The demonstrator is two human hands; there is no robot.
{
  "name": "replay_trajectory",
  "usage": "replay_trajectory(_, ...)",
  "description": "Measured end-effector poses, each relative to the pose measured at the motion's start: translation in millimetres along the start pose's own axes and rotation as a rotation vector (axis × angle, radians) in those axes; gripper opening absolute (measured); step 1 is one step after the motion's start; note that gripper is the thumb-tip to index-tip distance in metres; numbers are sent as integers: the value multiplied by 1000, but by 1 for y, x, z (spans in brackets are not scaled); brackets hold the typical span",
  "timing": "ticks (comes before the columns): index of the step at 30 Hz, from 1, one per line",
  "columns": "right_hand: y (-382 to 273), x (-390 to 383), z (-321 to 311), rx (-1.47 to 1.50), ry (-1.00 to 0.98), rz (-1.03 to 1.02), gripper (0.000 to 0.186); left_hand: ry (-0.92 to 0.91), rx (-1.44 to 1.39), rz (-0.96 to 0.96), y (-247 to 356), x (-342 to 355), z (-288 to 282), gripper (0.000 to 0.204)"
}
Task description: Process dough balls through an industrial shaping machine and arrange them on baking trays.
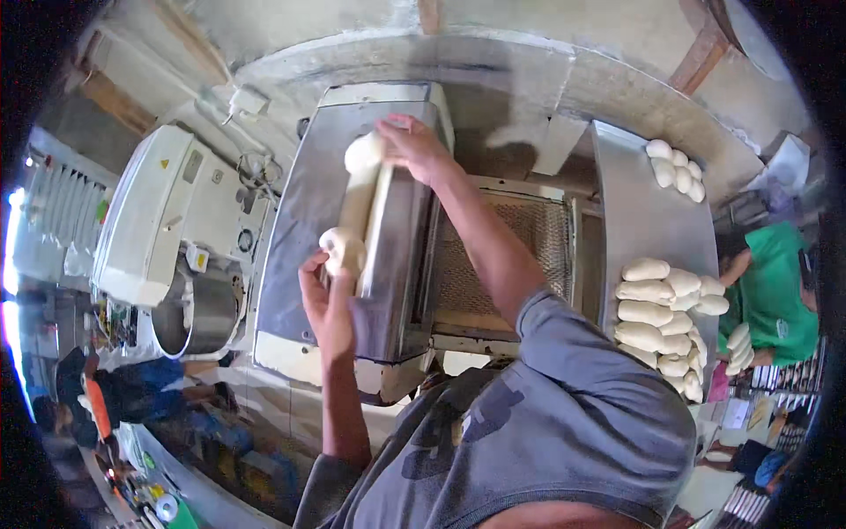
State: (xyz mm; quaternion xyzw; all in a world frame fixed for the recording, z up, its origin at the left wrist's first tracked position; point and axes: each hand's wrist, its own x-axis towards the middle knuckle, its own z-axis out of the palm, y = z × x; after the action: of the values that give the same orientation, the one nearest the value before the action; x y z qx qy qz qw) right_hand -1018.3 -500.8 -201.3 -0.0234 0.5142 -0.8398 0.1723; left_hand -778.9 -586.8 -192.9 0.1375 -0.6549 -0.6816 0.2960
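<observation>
A metal-topped dough roller machine [308, 189] stands in front of me, with a long slot and a pale roller [357, 204] down its middle. At the slot's near end my left hand [326, 300] has its fingers closed on a white dough piece [341, 247]. My right hand [412, 148] reaches to the far end and grips a second dough piece [364, 153], slightly blurred, between thumb and fingers. Both pieces touch the roller area.
To the right, a steel table [648, 229] bears several dough loaves [648, 313] near me and a smaller dough group [675, 167] at its far end. A mesh-topped conveyor [511, 260] sits beside the machine. A person in green [780, 286] stands beyond the table; a mixer [145, 216] is left.
</observation>
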Motion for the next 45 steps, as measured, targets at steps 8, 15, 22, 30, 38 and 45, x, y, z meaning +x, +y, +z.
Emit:
replay_trajectory(8,-62,-16,-324,-1477,412,-218,37,67,119,-150,-3,-56,21,17)
replay_trajectory(15,-131,0,-571,-2060,1346,-266,57,-72,93,-290,-51,-112,19,22)
replay_trajectory(22,-170,-11,-468,-689,1062,-338,39,-56,33,-377,-30,-136,47,20)
replay_trajectory(30,-90,-191,-137,-862,-674,-525,45,-229,-216,-596,-7,-110,65,62)
replay_trajectory(38,-82,-133,-18,-354,-643,-326,17,67,-136,-48,39,-73,-38,55)
replay_trajectory(45,-13,-8,-7,-53,-355,25,55,-186,79,96,-10,12,-34,102)
